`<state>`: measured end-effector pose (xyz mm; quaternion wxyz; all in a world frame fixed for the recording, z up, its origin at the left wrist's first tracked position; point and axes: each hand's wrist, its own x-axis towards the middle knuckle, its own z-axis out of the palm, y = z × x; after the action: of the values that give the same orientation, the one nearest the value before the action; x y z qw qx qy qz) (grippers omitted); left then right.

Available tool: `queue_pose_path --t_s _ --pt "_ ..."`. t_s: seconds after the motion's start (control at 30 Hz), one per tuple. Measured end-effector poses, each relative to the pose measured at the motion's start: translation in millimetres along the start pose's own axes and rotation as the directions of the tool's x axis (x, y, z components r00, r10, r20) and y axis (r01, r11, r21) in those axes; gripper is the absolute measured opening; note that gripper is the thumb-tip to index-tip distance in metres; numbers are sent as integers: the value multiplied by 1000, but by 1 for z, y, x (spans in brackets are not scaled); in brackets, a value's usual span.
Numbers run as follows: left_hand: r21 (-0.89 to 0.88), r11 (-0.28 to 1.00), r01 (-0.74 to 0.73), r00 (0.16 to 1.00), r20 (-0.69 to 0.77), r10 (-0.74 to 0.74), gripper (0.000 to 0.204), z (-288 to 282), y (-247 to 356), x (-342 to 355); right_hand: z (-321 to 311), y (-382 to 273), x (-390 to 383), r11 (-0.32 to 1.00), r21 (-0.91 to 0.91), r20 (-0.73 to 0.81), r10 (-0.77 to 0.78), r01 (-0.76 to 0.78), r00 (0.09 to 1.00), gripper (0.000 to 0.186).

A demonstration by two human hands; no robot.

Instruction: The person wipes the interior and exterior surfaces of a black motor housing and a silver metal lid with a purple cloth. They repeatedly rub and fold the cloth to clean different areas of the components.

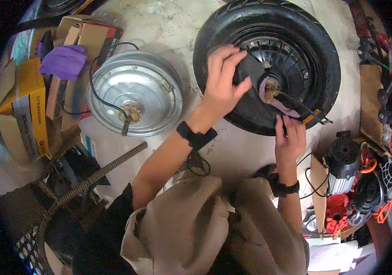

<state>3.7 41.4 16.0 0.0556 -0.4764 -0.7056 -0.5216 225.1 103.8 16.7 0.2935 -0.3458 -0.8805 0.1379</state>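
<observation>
A black-tyred hub-motor wheel (pixel 205 46) lies flat on the floor in front of me, its threaded axle (pixel 269 94) pointing up. Over its near left part is a thin dark sheet (pixel 258 112), curved around the axle, with pinkish patches showing along its inner edge. My left hand (pixel 223 75) grips the sheet's upper left end, fingers bent and thumb toward the axle. At its lower right edge my right hand (pixel 291 136) pinches it with the fingertips, close to the cable leaving the axle. What lies under the sheet is hidden.
Left of the wheel lies a bare silver hub motor (pixel 159 105) with a black cable. Farther left are cardboard boxes (pixel 26 114) and a purple cloth (pixel 63 62). A ridged metal rod (pixel 102 169) juts in. A small motor (pixel 342 160) and red parts (pixel 337 211) crowd the right.
</observation>
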Motion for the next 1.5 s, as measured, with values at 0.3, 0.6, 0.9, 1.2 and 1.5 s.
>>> queue_pose_path --t_s 0.3,0.6,0.9,1.2,1.5 --pt "-81 948 309 949 86 -302 47 -34 15 -19 3 -7 13 994 79 -11 -71 72 997 21" --pt "29 997 72 997 31 -73 22 -39 16 5 5 -15 17 995 93 -41 32 -28 999 17" --pt "-149 980 -130 978 141 152 16 7 12 87 9 -6 9 966 210 -16 160 -154 987 14" --pt "-4 995 -96 803 590 80 24 8 44 138 5 -13 20 983 161 -59 96 -85 994 18" --pt "121 984 -132 817 576 39 16 8 36 128 7 -13 19 987 159 -94 48 -33 994 19"
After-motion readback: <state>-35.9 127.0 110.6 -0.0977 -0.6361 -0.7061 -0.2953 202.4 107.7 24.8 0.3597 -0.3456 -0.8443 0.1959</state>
